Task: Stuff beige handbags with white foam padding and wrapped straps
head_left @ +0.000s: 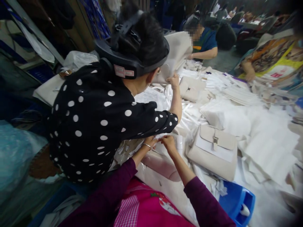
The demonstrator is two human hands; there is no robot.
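My left hand (pixel 151 142), with a bangle at the wrist, meets my right hand (pixel 168 143) just above a pale handbag (pixel 163 184) in front of me. Fingertips of both hands are pinched close together; whatever is between them is too small to make out. The bag's flap (pixel 163 165) has a pinkish tint and lies nearest my wrists. Beside my right hand is a white strip or label (pixel 179 142). A finished-looking cream handbag (pixel 215 148) with a metal clasp and white sheet under its flap lies to the right.
Close on my left, a co-worker in a dotted shirt (pixel 90 126) reaches across, holding up a pale bag (pixel 175 53). Another cream bag (pixel 191 88) lies farther back. White sheets (pixel 267 135) cover the table's right. A blue bin (pixel 236 201) sits at lower right.
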